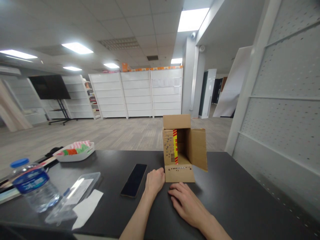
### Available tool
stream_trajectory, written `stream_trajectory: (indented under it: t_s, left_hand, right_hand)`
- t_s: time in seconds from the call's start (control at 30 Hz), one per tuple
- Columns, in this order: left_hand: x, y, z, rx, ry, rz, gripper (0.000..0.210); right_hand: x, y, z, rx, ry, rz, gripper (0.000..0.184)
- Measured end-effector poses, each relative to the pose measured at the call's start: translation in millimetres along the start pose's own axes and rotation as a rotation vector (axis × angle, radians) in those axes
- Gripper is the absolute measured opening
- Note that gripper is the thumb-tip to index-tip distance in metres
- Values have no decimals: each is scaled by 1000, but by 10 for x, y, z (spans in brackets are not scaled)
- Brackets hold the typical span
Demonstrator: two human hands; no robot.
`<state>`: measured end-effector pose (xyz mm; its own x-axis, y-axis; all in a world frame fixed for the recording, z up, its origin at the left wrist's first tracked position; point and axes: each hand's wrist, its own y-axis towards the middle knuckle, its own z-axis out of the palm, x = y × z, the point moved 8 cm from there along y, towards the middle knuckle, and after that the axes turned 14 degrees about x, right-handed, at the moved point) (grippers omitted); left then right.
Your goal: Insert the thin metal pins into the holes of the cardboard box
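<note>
To my left stands one clear plastic bottle (37, 190), its blue label's (31, 180) white characters blurred; then one black rectangular phone (134, 180). My left hand (155, 180) curls at the box's edge, grip uncertain. One brown cardboard box (168, 150), taller than wide, faces me open-mouthed on the black table (225, 196), its red-and-yellow tape (175, 146) illegible. My right hand (184, 201), separate, lies palm-down, fingers loose, before it.

Shows a bare left forearm (138, 216) and a bare right forearm (215, 228), slim in outline, tapering toward narrow wrists (149, 197). Ends in a bare left hand (154, 181) with rounded knuckles (156, 173) and a bare right hand (186, 202) with long, slender fingers (178, 187).
</note>
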<state>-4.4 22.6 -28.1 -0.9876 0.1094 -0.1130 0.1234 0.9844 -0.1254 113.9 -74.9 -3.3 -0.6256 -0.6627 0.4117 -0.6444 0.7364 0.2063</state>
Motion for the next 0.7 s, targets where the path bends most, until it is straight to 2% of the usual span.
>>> stream_trajectory:
  t_s: [0.3, 0.7]
  left_hand:
    - [-8, -10, -10, 13, 8, -24, 30]
    - [-59, -31, -48, -8, 20, 8, 30]
  right_hand:
    - [-23, -10, -53, -40, -10, 19, 22]
    - [-333, -3, -241, -269, 52, 128, 24]
